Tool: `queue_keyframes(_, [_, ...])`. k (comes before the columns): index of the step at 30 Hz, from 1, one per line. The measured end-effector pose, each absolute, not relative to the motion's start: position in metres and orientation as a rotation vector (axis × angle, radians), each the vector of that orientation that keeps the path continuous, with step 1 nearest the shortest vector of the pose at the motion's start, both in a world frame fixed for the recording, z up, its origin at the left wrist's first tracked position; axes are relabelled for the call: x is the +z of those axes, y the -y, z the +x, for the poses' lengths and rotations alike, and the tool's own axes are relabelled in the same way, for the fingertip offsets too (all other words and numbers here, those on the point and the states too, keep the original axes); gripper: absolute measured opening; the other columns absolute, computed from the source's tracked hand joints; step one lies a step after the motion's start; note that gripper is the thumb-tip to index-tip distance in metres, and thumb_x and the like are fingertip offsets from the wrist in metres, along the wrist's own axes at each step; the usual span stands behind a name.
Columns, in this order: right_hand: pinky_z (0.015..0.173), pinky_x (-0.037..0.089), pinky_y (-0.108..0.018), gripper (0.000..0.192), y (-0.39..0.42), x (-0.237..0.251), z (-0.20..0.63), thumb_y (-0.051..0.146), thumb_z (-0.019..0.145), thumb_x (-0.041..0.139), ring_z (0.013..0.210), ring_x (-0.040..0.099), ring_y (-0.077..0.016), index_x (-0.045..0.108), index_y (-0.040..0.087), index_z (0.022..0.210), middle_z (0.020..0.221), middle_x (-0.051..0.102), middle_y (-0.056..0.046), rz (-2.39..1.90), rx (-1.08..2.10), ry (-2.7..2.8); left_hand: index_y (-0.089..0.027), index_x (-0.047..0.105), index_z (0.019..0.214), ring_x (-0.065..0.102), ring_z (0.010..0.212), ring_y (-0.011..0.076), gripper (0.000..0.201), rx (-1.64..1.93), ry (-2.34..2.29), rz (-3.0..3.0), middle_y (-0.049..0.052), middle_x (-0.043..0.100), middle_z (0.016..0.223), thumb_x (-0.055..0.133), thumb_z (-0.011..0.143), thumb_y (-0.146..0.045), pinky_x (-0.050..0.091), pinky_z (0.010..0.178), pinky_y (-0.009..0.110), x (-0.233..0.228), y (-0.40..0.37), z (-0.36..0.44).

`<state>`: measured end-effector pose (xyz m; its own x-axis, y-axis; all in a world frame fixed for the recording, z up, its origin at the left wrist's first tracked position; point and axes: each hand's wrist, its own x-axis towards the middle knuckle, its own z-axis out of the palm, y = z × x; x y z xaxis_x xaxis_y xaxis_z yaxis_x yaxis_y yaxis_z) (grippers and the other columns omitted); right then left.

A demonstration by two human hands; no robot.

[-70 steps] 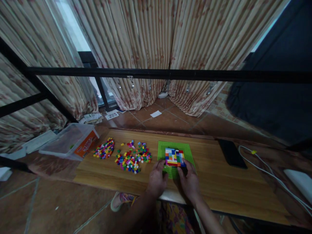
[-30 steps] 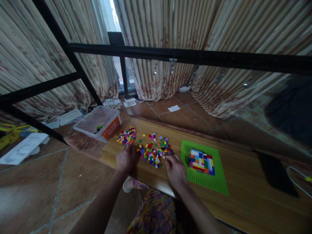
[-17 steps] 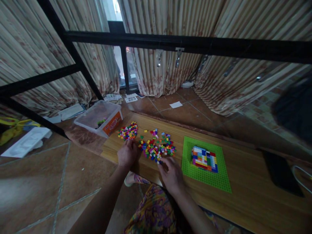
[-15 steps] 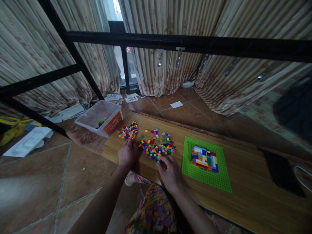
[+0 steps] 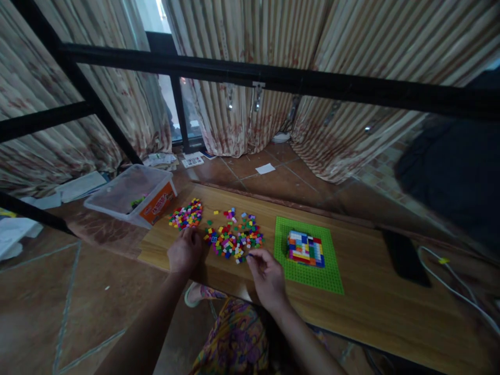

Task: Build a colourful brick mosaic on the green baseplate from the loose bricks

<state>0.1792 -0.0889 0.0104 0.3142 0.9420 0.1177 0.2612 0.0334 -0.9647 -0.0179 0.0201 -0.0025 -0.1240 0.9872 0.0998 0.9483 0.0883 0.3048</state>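
A loose pile of small coloured bricks lies on the wooden table. My right hand hovers at the pile's near edge, thumb and forefinger pinched on a tiny dark brick. My left hand rests on the table with curled fingers, between that pile and a smaller, tighter heap of bricks farther left. To the right lies a green baseplate carrying a multicoloured block of stacked bricks; neither hand touches it.
A clear plastic box with an orange label stands off the table's left end. A black phone and a white cable lie at the right. A black metal bar crosses overhead; curtains hang behind.
Both hands left the baseplate and went left to the brick piles. The right hand picked at the pile, then drew back slightly with its fingers pinched. The view panned a little.
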Motion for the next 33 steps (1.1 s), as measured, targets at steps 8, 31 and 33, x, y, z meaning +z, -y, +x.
queue_keyframes(8, [0.082,0.050,-0.033,0.026,0.118,0.011,0.233,0.036,0.088,0.053,0.094,0.064,-0.0197,0.068,0.023,0.104,0.104,0.069,-0.006,-1.613,0.630,1.135,-0.024,0.059,0.110,0.064,0.089,0.0239,0.033,0.402,-2.239,2.004,0.008,0.068,0.107,0.037,0.090,-0.038,0.038,0.060,0.028,-0.002,-0.022,-0.018])
queue_keyframes(31, [0.089,0.042,-0.040,0.018,0.073,0.023,0.304,0.029,0.084,0.053,0.103,0.051,-0.0238,0.070,0.024,0.087,0.105,0.059,-0.007,-1.893,0.064,1.443,-0.024,0.060,0.111,0.064,0.090,0.0254,0.035,0.378,-2.254,1.971,0.009,0.068,0.107,0.038,0.089,-0.041,0.040,0.062,0.030,0.000,-0.022,-0.018])
queue_keyframes(33, [0.089,0.042,-0.040,0.018,0.069,0.020,0.304,0.028,0.083,0.054,0.103,0.049,-0.0244,0.071,0.024,0.086,0.106,0.058,-0.007,-1.941,0.043,1.450,-0.025,0.060,0.112,0.064,0.089,0.0253,0.035,0.386,-2.253,1.974,0.009,0.068,0.106,0.038,0.089,-0.040,0.041,0.063,0.031,-0.001,-0.023,-0.018])
